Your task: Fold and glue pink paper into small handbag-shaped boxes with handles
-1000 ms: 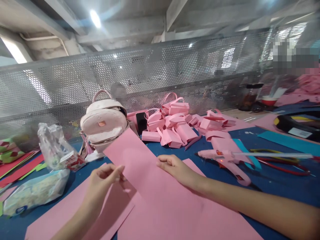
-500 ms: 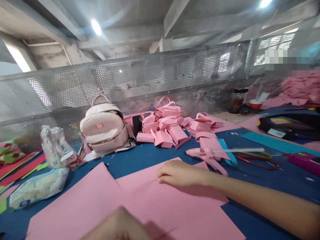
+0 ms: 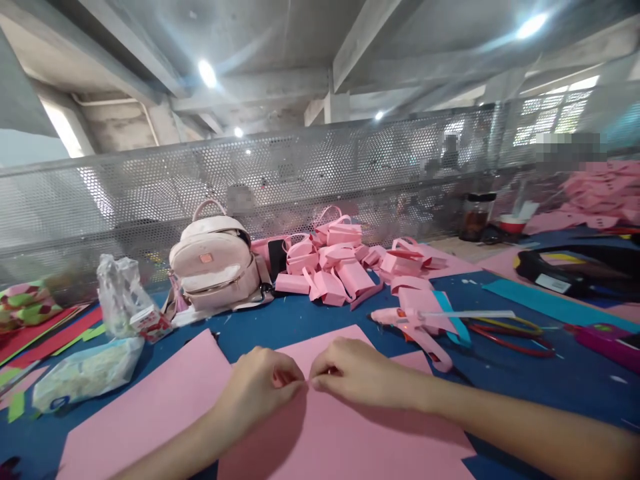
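Note:
My left hand (image 3: 260, 387) and my right hand (image 3: 357, 377) meet almost fingertip to fingertip over a pink sheet (image 3: 350, 440). Both are closed, thumb pressed to fingers in a pinch. Whatever lies between the fingertips is too small or too hidden to make out; it may be pink like the sheet below. A second pink sheet (image 3: 150, 407) lies to the left, partly behind my left forearm. Beyond my right hand, a pink hot glue gun (image 3: 405, 319) rests with a clear glue stick poking out of its back.
Folded pink paper bags (image 3: 335, 263) are heaped at the back, beside a pale backpack (image 3: 215, 260). On the left sit a tissue pack (image 3: 90, 373) and a plastic bag (image 3: 120, 293). Teal strip (image 3: 555, 300), purple device (image 3: 605, 329) and black strap (image 3: 580, 257) lie right; a perforated metal screen (image 3: 300, 167) stands behind.
My left hand has come up from the bottom edge to meet my right hand. The right hand has stayed near the same spot on the sheet. The view has tilted slightly upward.

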A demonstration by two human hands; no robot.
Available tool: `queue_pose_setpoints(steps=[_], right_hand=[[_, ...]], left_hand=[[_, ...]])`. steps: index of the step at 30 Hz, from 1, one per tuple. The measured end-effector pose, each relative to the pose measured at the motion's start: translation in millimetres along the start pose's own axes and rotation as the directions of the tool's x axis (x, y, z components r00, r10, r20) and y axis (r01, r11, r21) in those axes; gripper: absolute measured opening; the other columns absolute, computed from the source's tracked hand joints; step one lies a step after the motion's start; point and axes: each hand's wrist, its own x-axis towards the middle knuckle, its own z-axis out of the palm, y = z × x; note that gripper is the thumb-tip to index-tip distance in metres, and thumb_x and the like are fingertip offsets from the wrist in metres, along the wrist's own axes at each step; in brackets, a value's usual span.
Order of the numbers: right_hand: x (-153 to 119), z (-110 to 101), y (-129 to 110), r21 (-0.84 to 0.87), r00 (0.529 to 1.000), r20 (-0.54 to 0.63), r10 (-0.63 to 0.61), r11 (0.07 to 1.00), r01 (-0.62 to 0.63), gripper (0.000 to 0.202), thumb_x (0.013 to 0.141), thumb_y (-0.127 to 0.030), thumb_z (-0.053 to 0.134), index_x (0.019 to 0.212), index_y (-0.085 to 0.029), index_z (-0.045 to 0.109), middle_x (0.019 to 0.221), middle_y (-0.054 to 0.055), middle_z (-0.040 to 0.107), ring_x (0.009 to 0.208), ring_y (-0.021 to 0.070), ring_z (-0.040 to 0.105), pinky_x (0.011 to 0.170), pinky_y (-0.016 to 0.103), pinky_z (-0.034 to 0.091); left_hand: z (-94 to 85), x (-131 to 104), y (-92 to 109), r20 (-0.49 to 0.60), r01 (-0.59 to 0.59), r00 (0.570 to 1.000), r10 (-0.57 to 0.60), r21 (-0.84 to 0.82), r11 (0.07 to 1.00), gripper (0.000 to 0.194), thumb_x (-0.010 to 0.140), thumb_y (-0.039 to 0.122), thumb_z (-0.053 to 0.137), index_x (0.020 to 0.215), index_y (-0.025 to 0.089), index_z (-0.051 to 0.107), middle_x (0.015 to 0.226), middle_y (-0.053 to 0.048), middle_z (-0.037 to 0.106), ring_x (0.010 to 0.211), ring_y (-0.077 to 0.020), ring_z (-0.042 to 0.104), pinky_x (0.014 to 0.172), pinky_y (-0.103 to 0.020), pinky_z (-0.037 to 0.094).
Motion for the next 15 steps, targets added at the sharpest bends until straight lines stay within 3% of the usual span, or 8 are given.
queue_pose_setpoints(steps=[3, 7, 15], right_hand=[[-2.1, 4.5, -2.5, 0.048, 0.995, -0.092, 0.042, 0.998, -0.038, 0.021, 0.081, -0.022, 0.058, 0.064, -0.019, 0.069, 0.058, -0.002, 0.057, 0.057, 0.0123, 0.044, 0.055, 0.026, 0.025], [-15.9, -1.6, -4.5, 0.035, 0.992, -0.121, 0.040, 0.999, -0.036, 0.024, 0.082, -0.020, 0.058, 0.061, -0.018, 0.070, 0.056, -0.003, 0.056, 0.056, 0.0107, 0.041, 0.055, 0.026, 0.024], [-55.5, -23.7, 13.1, 0.002, 0.988, -0.120, 0.098, 0.995, -0.098, 0.031, 0.087, -0.023, 0.055, 0.060, -0.019, 0.068, 0.057, -0.003, 0.057, 0.057, 0.0117, 0.046, 0.057, 0.026, 0.029]], left_hand=[[-2.0, -0.4, 4.2, -0.016, -0.013, 1.000, 0.013, 0.001, 1.000, 0.020, 0.080, 0.022, 0.060, 0.076, 0.023, 0.080, 0.076, -0.003, 0.078, 0.070, -0.0204, 0.070, 0.067, -0.025, 0.045], [-11.6, -13.1, 2.2, -0.045, -0.089, 0.995, 0.090, 0.010, 0.996, 0.021, 0.084, 0.022, 0.059, 0.076, 0.023, 0.078, 0.076, -0.001, 0.078, 0.071, -0.0186, 0.070, 0.066, -0.023, 0.044], [-51.7, -51.7, -15.9, -0.108, -0.119, 0.985, 0.136, 0.152, 0.981, 0.024, 0.084, 0.022, 0.056, 0.075, 0.025, 0.078, 0.075, 0.001, 0.078, 0.070, -0.0157, 0.073, 0.066, -0.017, 0.050]])
